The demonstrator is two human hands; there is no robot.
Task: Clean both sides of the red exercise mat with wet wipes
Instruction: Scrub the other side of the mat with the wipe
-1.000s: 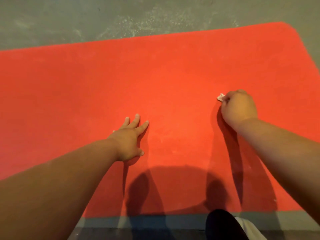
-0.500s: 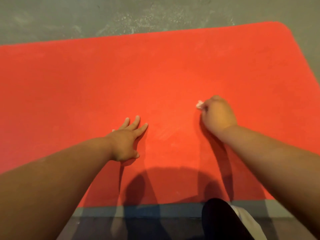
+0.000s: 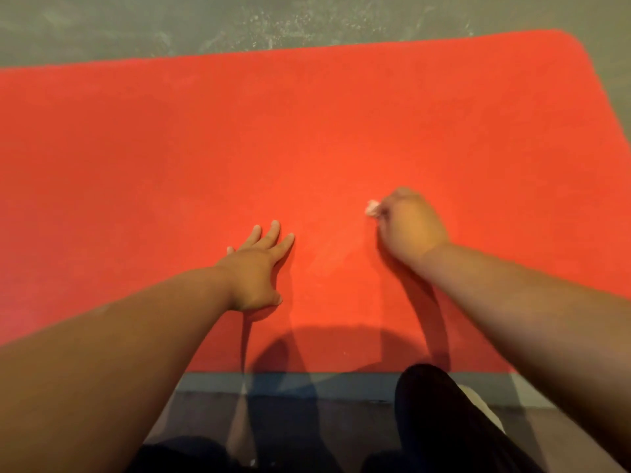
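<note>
The red exercise mat (image 3: 307, 131) lies flat on the floor and fills most of the view. My left hand (image 3: 257, 268) rests flat on it near the front edge, fingers straight and spread. To its right, my right hand (image 3: 411, 227) is curled into a fist on the mat and grips a small white wet wipe (image 3: 372, 208), of which only a crumpled end shows at the knuckles. A faint damp streak lies on the mat between the two hands.
Grey concrete floor (image 3: 239, 25) with pale scuff marks runs behind the mat and past its rounded far right corner. A strip of grey floor shows at the mat's front edge. My dark-clothed knee (image 3: 440, 411) is just in front of that edge.
My right hand has slid left across the mat with the wipe, closer to my left hand. The left hand has stayed pressed in place.
</note>
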